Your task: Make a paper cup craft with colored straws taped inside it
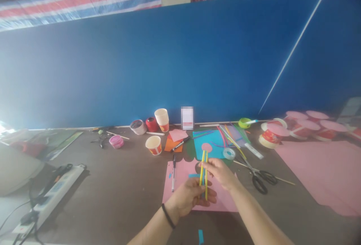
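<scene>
My left hand [191, 196] pinches the lower part of two thin yellow lengths that look like pipe cleaners [202, 169], held upright side by side with a narrow blue strip [204, 179] between them. Higher up, the fingertips of my right hand [218, 171] close on the same yellow lengths. Whether they are one folded piece or two I cannot tell. Below both hands lies a cut pink sheet [180, 184] with a black-capped pen [173, 173] on its left. A small pink paper circle [207, 147] rests on a blue sheet [200, 143] just beyond.
Scissors [259, 179], clear tape [229, 153] and a thin wooden stick [284, 180] lie to the right. Further right are pink-topped paper cups [275, 136] and a large pink sheet [324, 173]. Paper cups [153, 145] stand back left; a power strip [56, 192] lies far left.
</scene>
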Demonstrator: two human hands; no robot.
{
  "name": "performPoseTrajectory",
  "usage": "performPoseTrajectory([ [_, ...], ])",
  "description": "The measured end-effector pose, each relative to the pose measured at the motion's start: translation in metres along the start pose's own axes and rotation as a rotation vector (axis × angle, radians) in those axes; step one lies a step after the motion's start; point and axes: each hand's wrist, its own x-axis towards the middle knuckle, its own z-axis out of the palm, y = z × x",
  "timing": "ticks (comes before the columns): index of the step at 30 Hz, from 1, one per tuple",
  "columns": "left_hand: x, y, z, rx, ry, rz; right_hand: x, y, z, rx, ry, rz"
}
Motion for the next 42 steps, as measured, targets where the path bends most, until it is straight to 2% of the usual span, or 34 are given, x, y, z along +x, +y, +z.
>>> performPoseTrajectory([
  [7, -0.002, -0.004, -0.008, 0.001, -0.065, 0.003, -0.001, -0.004, 0.0, 0.012, -0.025, 0.004],
  [13, -0.002, -0.002, -0.011, -0.054, -0.135, -0.012, 0.002, 0.004, -0.002, -0.008, -0.014, -0.006],
  [28, -0.003, -0.005, -0.013, 0.035, -0.119, -0.012, -0.004, 0.001, -0.001, 0.017, -0.05, -0.08],
  [34, -0.003, 0.009, -0.011, 0.286, 0.01, 0.161, -0.009, -0.001, -0.003, -0.03, -0.017, -0.07],
  [42, 0.005, 0.036, -0.001, 0.265, 0.22, 0.348, -0.016, -0.009, 0.004, -0.11, -0.016, -0.075],
])
